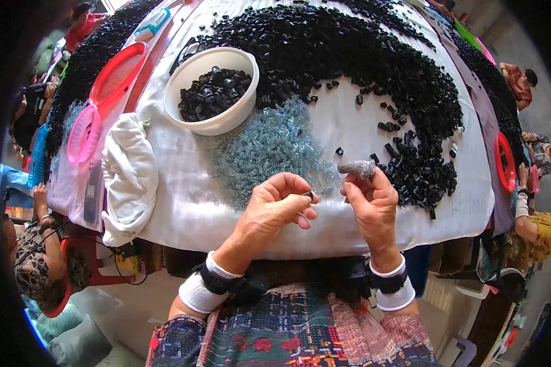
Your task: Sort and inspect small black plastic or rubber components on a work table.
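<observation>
My left hand [275, 205] is closed in a pinch over the near part of the table, with a small black plastic piece [308, 196] between thumb and fingertips. Just to its right, my right hand [373, 205] is raised with the thumb bent toward the index finger. A grey wrapping [356, 168] covers that finger; whatever the fingertips hold is too small to make out. Beyond both hands lies a heap of small bluish, shiny coil-like pieces [269, 153]. A broad pile of black plastic pieces [349, 49] curves around the far side and down the right.
A white bowl [245, 113] of black pieces stands left of the bluish heap. A white cloth bundle [128, 177], a pink basket [84, 134] and a red sieve [117, 73] lie farther left. A red ring-shaped tray [505, 162] is at right. Other people sit along both sides.
</observation>
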Demonstrator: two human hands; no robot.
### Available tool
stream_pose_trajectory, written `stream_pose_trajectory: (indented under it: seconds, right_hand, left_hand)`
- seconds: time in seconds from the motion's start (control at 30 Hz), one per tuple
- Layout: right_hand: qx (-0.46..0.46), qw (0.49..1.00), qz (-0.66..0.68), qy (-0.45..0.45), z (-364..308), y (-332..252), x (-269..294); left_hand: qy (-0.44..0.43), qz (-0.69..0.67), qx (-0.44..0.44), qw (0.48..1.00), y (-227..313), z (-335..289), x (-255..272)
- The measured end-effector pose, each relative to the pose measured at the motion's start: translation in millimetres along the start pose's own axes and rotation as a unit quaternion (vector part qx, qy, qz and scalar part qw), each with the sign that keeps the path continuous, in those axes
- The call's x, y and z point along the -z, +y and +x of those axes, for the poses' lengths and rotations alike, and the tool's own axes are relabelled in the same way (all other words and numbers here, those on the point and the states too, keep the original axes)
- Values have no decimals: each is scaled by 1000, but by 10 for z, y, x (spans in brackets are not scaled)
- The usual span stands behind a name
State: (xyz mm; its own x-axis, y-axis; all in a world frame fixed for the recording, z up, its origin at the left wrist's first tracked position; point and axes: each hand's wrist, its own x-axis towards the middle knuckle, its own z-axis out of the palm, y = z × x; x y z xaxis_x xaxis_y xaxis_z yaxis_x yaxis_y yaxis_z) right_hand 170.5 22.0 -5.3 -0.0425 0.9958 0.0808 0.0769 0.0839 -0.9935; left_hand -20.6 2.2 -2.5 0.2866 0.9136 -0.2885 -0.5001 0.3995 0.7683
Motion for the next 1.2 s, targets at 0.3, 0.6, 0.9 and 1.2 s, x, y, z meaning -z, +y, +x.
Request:
stream_pose_trajectory:
  seconds: [0.3, 0.6, 0.9, 1.2]
  right_hand:
    - [-33, 995, 86, -23, -52, -138, -151]
    - [-56, 990, 128, -29, -15, -61, -137]
    - [-88, 975, 199, -51, 32, -27, -79]
    - [-87, 974, 200, -61, 44, -6, -84]
  left_hand:
    - [-23, 50, 0, 998, -59, 143, -128]
    - [33, 225, -88, 970, -43, 138, -173]
    - [31, 319, -174, 931, -127, 186, -177]
    - [18, 374, -109, 921, -38, 166, -235]
